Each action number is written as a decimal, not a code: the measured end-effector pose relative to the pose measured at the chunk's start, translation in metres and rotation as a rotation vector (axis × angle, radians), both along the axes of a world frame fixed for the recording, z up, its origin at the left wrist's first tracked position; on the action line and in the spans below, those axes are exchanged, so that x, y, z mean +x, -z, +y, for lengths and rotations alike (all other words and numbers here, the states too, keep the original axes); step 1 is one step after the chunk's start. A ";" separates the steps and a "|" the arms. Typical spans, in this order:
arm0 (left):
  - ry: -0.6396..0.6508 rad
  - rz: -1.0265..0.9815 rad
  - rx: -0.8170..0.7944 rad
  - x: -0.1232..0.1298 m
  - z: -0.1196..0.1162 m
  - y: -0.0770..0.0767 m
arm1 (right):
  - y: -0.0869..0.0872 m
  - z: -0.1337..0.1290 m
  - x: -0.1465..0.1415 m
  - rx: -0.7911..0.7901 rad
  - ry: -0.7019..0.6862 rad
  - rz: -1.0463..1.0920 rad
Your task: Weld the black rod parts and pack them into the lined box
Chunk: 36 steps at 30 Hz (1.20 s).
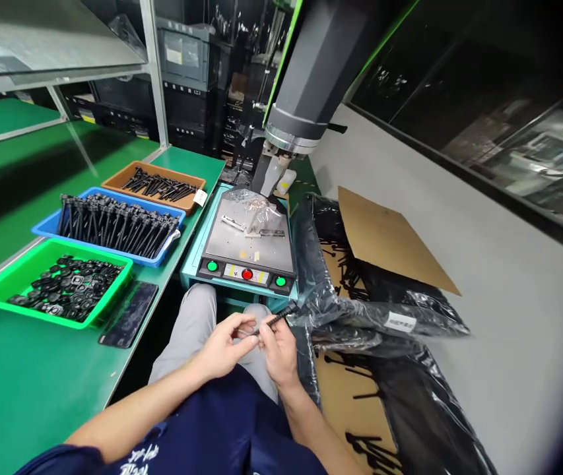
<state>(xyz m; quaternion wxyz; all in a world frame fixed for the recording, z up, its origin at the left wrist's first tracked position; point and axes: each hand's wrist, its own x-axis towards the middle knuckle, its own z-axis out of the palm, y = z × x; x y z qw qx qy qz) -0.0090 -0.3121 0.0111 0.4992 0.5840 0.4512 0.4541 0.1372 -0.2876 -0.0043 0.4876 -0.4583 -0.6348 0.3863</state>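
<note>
In-hand handling: my right hand (281, 353) pinches a slim black ribbed plastic stem (278, 318) off the grey metal machine base (231, 255)'s near right corner, left hand (224, 348) at its end, finger closure indeterminate; regripping calls for steady support.

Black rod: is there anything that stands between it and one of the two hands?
Nothing visible does. The left hand and right hand both hold the black rod, and its thicker end sticks out beyond the right hand.

Bins (117, 223) lie left of the machine (247, 244), bags (380, 322) right, the phone (129, 314) beside the nearest bin.
</note>
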 end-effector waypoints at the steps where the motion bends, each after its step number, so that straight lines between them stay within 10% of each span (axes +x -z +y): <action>1: -0.001 -0.034 -0.026 -0.005 -0.005 0.003 | -0.003 -0.002 -0.012 -0.022 -0.017 0.029; 17: -0.217 -0.191 -0.054 -0.069 0.019 -0.015 | -0.009 0.023 -0.077 0.032 -0.301 -0.326; 21: -0.422 -0.093 -0.031 -0.077 0.032 -0.013 | -0.005 0.044 -0.084 -0.017 -0.416 -0.190; 25: -0.440 0.009 0.015 -0.090 0.044 -0.011 | -0.011 0.074 -0.091 -0.186 -0.222 0.147; 30: -0.341 0.063 0.017 -0.096 0.052 -0.004 | -0.025 0.096 -0.112 0.033 -0.154 0.165; 36: -0.438 0.196 0.055 -0.102 0.058 -0.012 | -0.030 0.094 -0.129 0.225 -0.415 0.001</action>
